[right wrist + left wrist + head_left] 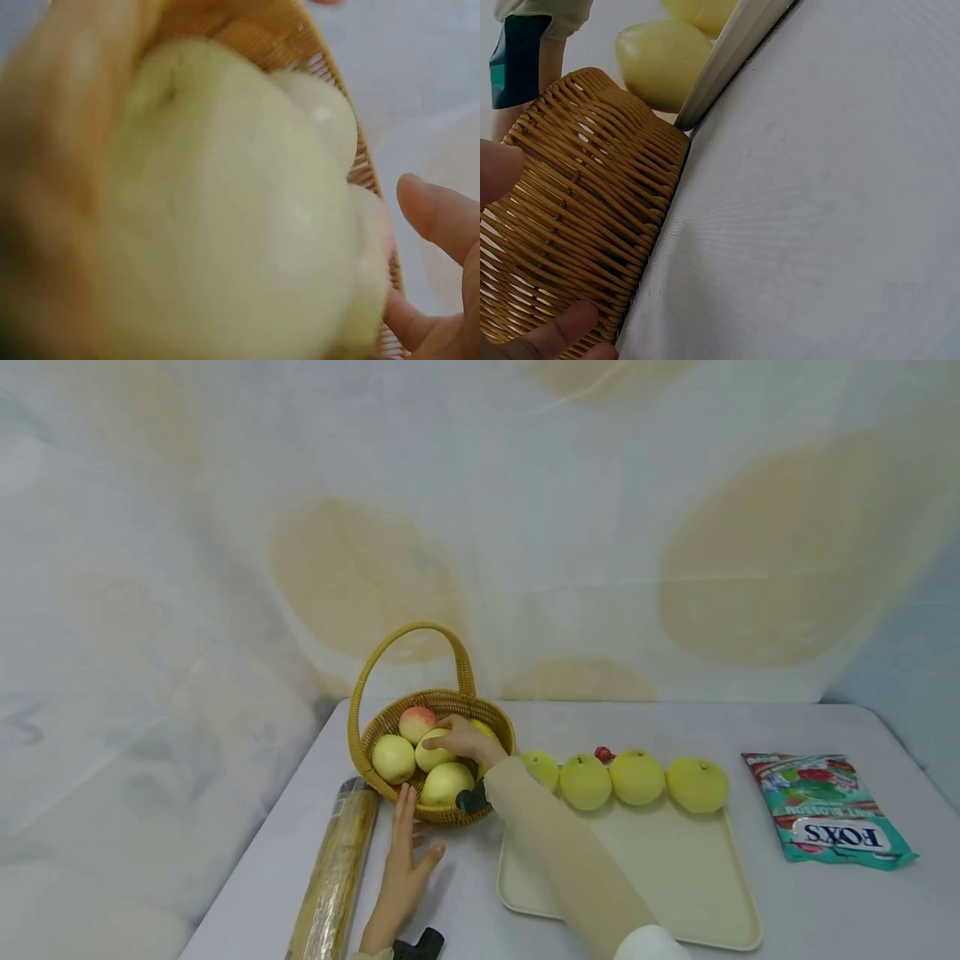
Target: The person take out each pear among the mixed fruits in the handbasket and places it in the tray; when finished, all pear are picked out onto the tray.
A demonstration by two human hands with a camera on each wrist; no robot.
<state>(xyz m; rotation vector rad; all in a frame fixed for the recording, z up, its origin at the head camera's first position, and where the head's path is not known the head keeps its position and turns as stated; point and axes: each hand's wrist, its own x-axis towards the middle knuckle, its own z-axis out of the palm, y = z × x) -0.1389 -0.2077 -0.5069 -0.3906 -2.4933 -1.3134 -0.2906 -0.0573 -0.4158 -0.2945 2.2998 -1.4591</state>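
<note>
Far left hangs a pale patterned cloth (112, 693), its folds running down beside the table (810, 910), and here lies a long wrapped packet (337, 868), slanting away from us toward the basket (442, 817). Next in line, the left hand (401, 864): thumb well apart, fingers stretched out toward the basket's near wall, and whether they truly touch the weave I cannot tell. Up goes the basket's tall handle (408, 628), arching over a good load! Inside, from the left, a pale fruit (393, 758), then a blushing peach (416, 723) at the back, another pale fruit (446, 782) at the front, and the middle fruit (433, 756) nestled between them. Over that one comes the right hand (468, 742), thumb and fingers spread apart around its top; whether they grip it, I cannot tell. A yellow fruit (482, 727) peeks out behind that hand. Across we go, the right sleeve (570, 852) stretching over the tray (675, 868), where four round yellow fruits (637, 777) line the far edge, a small red item (604, 754) just behind them. And out on the right, a green Fox's bag (832, 810) lies flat, its lettering upside down
</note>
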